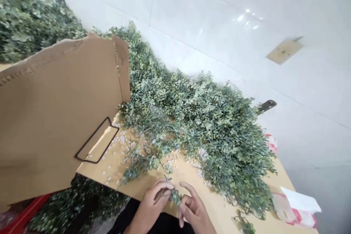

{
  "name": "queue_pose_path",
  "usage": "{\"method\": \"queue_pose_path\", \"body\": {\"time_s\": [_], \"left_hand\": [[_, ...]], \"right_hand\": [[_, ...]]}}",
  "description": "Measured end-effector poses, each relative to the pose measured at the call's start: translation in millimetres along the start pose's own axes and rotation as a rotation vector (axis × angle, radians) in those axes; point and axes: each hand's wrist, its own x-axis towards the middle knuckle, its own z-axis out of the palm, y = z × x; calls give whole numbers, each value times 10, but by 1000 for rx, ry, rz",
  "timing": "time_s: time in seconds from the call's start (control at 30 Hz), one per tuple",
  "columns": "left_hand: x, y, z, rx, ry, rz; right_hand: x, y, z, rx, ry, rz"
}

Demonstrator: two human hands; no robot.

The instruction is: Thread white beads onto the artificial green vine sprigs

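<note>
L hand [150,206] pinches green sprig [174,197] at 12 o'clock; R hand [195,208] half-open, just beside it. Sprig looks light, floppy: hold by stem, not leaves. Big pile [208,128] on counter [216,215] at 1 o'clock.

A small sprig of grey-green leaves [174,196] sits between the left hand [149,204] and the right hand [193,208], close to the near edge of the tan table [204,204]. Its leaves are tiny, rounded and tightly bunched, and a thin stem rises from the bunch toward the table's far side. The left fingers [161,188] curl over the sprig and pinch it. The right fingers [189,190] curve loosely just beside it, too close to tell whether they touch.
</note>
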Motion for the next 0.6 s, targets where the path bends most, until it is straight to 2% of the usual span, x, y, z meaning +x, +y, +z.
{"method": "queue_pose_path", "body": {"time_s": [0.13,0.23,0.33,0.47,0.53,0.6], "left_hand": [[58,-47,60,82,-96,51],[87,-190,79,207,-117,102],[88,-352,109,278,-73,138],[39,-515,186,336,-5,34],[15,-606,215,417,37,62],[6,-716,219,540,119,148]], "right_hand": [[123,223,-101,-51,70,8],[165,273,-201,-101,189,-48],[161,225,-292,-176,310,-152],[96,145,-408,-330,430,-282],[47,154,-463,-400,481,-335],[-2,203,-510,-438,507,-378]]}}
